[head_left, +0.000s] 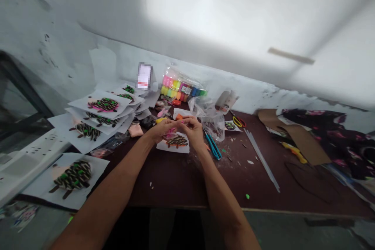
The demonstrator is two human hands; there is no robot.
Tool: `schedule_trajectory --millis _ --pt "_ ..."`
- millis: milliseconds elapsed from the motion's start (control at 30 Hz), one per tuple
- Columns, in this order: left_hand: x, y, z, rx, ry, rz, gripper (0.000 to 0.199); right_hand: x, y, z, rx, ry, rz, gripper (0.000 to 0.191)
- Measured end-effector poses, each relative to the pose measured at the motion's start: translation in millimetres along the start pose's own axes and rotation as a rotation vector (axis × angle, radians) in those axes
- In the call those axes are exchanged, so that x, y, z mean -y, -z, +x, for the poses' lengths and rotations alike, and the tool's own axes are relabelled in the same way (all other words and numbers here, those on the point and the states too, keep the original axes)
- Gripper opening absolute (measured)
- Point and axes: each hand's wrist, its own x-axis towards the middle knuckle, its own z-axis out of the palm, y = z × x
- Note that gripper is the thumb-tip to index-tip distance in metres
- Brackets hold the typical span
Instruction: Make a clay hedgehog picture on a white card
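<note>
Both my hands meet at the middle of the table, over a white card with a striped, orange-edged hedgehog picture. My left hand is closed with bent fingers around a small pink lump of modelling clay. My right hand pinches at the same spot, its fingertips against the left ones; a bit of pink shows there too. An orange piece lies just behind the fingers. Teal-handled scissors rest to the right of my right hand, beside a crumpled clear plastic bag.
Several hedgehog cards are piled at the left, near a white power strip. A pack of coloured clay and a phone stand by the wall. Glue sticks, red-and-yellow scissors and cardboard lie right.
</note>
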Motion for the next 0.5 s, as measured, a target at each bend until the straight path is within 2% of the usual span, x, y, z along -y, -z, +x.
schedule_trajectory --millis 133,300,433,500 --pt "4.9 2.5 3.3 -0.105 -0.056 0.022 0.049 2.7 -3.8 -4.4 0.067 0.096 -0.109 0.011" --pt "4.5 10.7 5.8 -0.134 -0.106 -0.044 0.051 1.0 -5.2 -5.2 0.17 0.156 -0.162 0.025" --pt "3.5 13.6 6.5 -0.177 -0.11 -0.059 0.045 -1.2 -1.9 -3.8 0.093 0.114 -0.187 0.037" --pt "3.0 12.7 5.8 -0.19 -0.111 -0.055 0.044 -1.8 0.4 -2.8 0.041 0.054 -0.163 0.034"
